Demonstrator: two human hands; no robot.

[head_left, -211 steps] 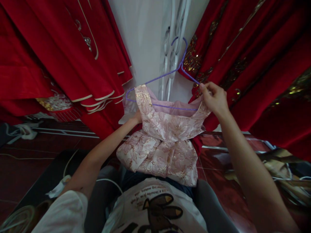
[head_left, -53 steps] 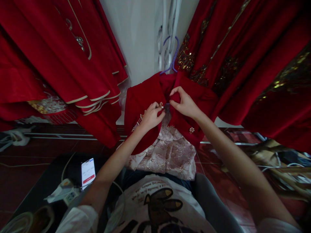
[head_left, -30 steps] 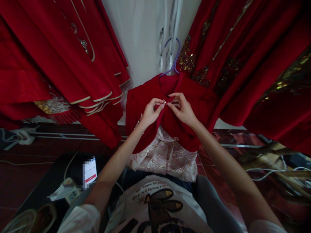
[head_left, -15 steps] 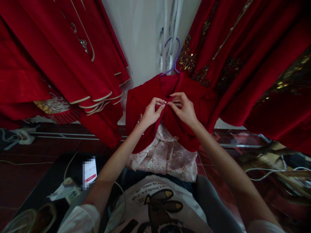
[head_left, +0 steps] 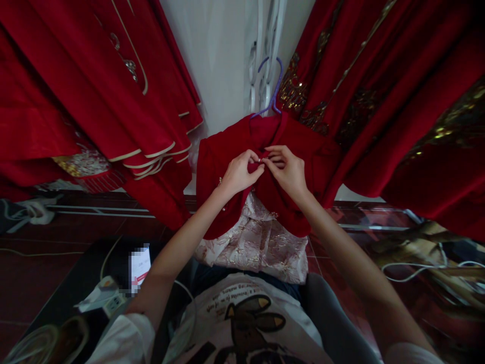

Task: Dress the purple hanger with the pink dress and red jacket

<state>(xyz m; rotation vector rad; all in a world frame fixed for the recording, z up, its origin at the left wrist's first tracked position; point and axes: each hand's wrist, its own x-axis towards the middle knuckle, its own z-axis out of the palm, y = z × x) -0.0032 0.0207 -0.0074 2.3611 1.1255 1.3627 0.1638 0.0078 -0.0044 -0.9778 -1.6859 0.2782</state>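
A small red velvet jacket [head_left: 215,167] hangs on a purple wire hanger [head_left: 270,86] over a pink and gold brocade dress [head_left: 261,242]. My left hand [head_left: 238,174] and my right hand [head_left: 288,169] meet at the jacket's front opening. Both pinch the two red edges together around a small pearly button, fingers closed on the cloth. The dress skirt spills out below the jacket, above my lap.
Long red garments with gold trim hang at the left [head_left: 94,96] and right [head_left: 379,101]. A white wall and ornate white frame [head_left: 261,45] stand behind the hanger. A phone [head_left: 139,268], a power strip [head_left: 102,301] and cables lie at the lower left on a dark red tiled floor [head_left: 38,263].
Seven seconds ago only the pink dress was on the hanger. The red jacket now covers it. In the last second my fingers closed tighter on the front edges.
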